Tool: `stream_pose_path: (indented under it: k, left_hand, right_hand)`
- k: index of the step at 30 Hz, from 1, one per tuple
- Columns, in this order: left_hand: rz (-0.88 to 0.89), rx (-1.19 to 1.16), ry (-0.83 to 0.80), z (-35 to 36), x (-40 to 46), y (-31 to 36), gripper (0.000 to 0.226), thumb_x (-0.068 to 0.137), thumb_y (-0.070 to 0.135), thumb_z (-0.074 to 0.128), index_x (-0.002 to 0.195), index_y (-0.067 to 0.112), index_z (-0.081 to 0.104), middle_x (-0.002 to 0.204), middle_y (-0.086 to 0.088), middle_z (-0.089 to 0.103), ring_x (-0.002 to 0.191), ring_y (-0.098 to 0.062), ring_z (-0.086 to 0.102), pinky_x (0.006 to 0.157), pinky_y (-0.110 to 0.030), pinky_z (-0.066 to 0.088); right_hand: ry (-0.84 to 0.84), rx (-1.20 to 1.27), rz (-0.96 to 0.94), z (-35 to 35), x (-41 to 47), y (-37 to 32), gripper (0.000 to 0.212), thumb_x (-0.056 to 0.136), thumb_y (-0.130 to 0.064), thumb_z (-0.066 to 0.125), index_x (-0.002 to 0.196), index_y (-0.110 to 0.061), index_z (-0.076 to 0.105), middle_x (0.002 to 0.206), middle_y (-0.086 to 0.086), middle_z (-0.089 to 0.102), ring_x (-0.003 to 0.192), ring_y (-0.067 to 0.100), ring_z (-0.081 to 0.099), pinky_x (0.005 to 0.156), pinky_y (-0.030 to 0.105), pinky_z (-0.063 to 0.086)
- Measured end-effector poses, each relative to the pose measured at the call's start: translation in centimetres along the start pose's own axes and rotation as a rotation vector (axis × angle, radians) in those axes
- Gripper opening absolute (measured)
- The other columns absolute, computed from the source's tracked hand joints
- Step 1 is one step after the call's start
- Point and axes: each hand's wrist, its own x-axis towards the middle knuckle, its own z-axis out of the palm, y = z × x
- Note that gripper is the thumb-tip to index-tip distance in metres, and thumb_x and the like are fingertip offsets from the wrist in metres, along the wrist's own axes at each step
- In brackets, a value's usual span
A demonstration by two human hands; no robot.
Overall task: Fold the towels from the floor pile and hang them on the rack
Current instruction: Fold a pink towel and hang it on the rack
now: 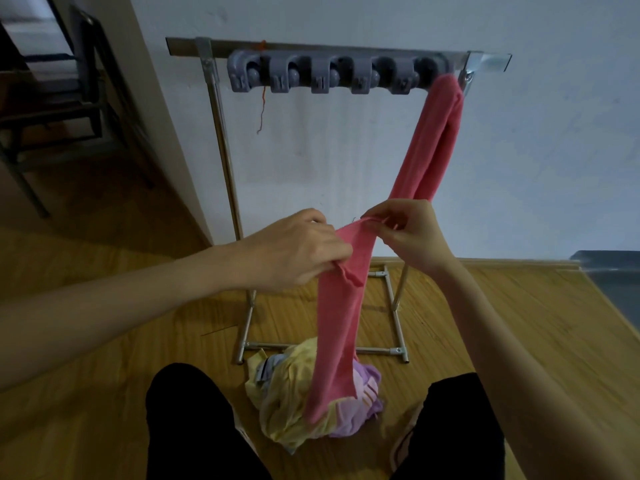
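A tall metal rack [221,133] with a grey plastic row of clips [332,76] across its top bar stands against the pale wall [519,150], its tube feet on the wooden plank floor [138,341]. One long pink terry towel [429,140] hangs from the right end of the rack's top bar, beside the last clip, and slants down toward the person.

In front of the rack, about halfway down its height, both hands hold a second stretch of pink terry cloth [341,306] — whether it is the same towel as the hanging one cannot be told, since the hands cover the place where they meet. The left hand [294,251] is closed on the cloth's left edge, fingers curled over and pinching a fold. The right hand [412,233] pinches the upper edge between thumb and fingertips, the two hands close together with the cloth bridging them.

From the hands the pink cloth falls straight down and its lower end rests on the crumpled pile of pale yellow and lilac towels [304,403], which lies on the floor just in front of the rack's base, between the person's knees in black trousers [194,427].

Left of the rack, past the wall corner, a dark metal-framed chair [69,98] stands — only partly in view.
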Motion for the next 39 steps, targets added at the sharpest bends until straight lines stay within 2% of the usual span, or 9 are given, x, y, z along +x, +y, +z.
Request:
stream_pose_path:
  k: [8, 13, 19, 26, 30, 32, 34, 36, 39]
  left_hand:
    - [-0.301, -0.145, 0.221, 1.5, 1.4, -1.1, 0.035, 0.095, 0.043, 0.035, 0.096, 0.02, 0.062, 0.084, 0.009, 0.066, 0.078, -0.009, 0.056, 0.084, -0.026, 0.03]
    - [-0.379, -0.231, 0.342, 2.3, 2.0, -0.3, 0.034, 0.093, 0.046, 0.042, 0.095, 0.02, 0.063, 0.081, 0.01, 0.066, 0.075, -0.007, 0.056, 0.084, -0.026, 0.031]
    - [-0.46, -0.288, 0.438, 2.4, 2.2, 0.1, 0.031, 0.09, 0.048, 0.049, 0.089, 0.02, 0.062, 0.069, 0.01, 0.061, 0.064, -0.007, 0.054, 0.083, -0.02, 0.03]
    - [-0.513, -0.286, 0.496, 2.5, 2.4, 0.0, 0.023, 0.091, 0.042, 0.056, 0.085, 0.02, 0.061, 0.061, 0.016, 0.053, 0.058, -0.001, 0.052, 0.086, -0.028, 0.04]
    - [-0.531, -0.29, 0.516, 2.1, 2.8, -0.3, 0.023, 0.092, 0.04, 0.056, 0.085, 0.019, 0.063, 0.059, 0.014, 0.054, 0.055, -0.006, 0.054, 0.072, -0.032, 0.048]
    - [-0.534, -0.282, 0.517, 1.6, 3.1, -0.5, 0.024, 0.092, 0.04, 0.057, 0.085, 0.018, 0.063, 0.058, 0.014, 0.052, 0.054, -0.009, 0.056, 0.067, -0.035, 0.05]
    - [-0.526, -0.257, 0.516, 1.1, 3.5, -0.7, 0.024, 0.091, 0.039, 0.059, 0.085, 0.017, 0.064, 0.058, 0.015, 0.051, 0.054, -0.01, 0.056, 0.068, -0.039, 0.051]
    - [-0.508, -0.225, 0.507, 0.6, 3.9, -0.9, 0.024, 0.089, 0.04, 0.061, 0.086, 0.017, 0.065, 0.058, 0.015, 0.05, 0.054, -0.009, 0.055, 0.075, -0.04, 0.052]
    - [-0.449, -0.145, 0.465, -0.4, 3.8, -0.9, 0.024, 0.088, 0.04, 0.061, 0.09, 0.017, 0.066, 0.063, 0.01, 0.058, 0.058, -0.01, 0.055, 0.085, -0.034, 0.044]
  right_hand:
    - [-0.027, 0.108, -0.014, -0.8, 0.1, -1.1, 0.013, 0.079, -0.005, 0.074, 0.091, -0.001, 0.075, 0.072, -0.009, 0.068, 0.059, -0.004, 0.061, 0.058, 0.008, 0.044]
    - [-0.03, 0.188, 0.003, -1.0, 0.1, -1.0, 0.013, 0.08, -0.005, 0.073, 0.093, -0.002, 0.075, 0.081, 0.002, 0.074, 0.072, 0.003, 0.068, 0.066, 0.014, 0.051]
    - [-0.042, 0.284, 0.041, -0.8, -0.2, -1.4, 0.015, 0.081, -0.004, 0.072, 0.094, -0.001, 0.074, 0.082, 0.004, 0.074, 0.066, 0.0, 0.064, 0.057, 0.011, 0.046]
    - [-0.047, 0.391, 0.096, -0.4, -0.3, -1.7, 0.017, 0.085, -0.001, 0.066, 0.101, -0.003, 0.072, 0.073, -0.01, 0.073, 0.061, 0.0, 0.058, 0.056, 0.014, 0.044]
    - [-0.044, 0.464, 0.176, -0.5, -0.4, -1.6, 0.018, 0.088, -0.005, 0.063, 0.102, -0.004, 0.073, 0.063, -0.009, 0.066, 0.061, 0.007, 0.052, 0.057, 0.02, 0.039]
    - [-0.04, 0.496, 0.188, -0.5, -0.5, -1.7, 0.02, 0.085, -0.005, 0.066, 0.104, -0.004, 0.072, 0.07, -0.006, 0.069, 0.065, 0.007, 0.056, 0.059, 0.02, 0.04]
    - [-0.016, 0.51, 0.165, -0.4, -0.6, -2.0, 0.025, 0.082, -0.001, 0.069, 0.106, -0.001, 0.07, 0.086, 0.003, 0.074, 0.073, 0.007, 0.062, 0.061, 0.014, 0.042]
    - [0.045, 0.503, 0.142, -0.2, -0.5, -2.2, 0.025, 0.081, 0.002, 0.068, 0.107, 0.003, 0.069, 0.095, 0.013, 0.072, 0.071, 0.003, 0.062, 0.06, 0.011, 0.044]
    - [0.127, 0.483, 0.125, -0.2, 0.0, -2.3, 0.024, 0.083, 0.002, 0.067, 0.106, 0.006, 0.068, 0.093, 0.015, 0.071, 0.068, 0.001, 0.063, 0.062, 0.014, 0.048]
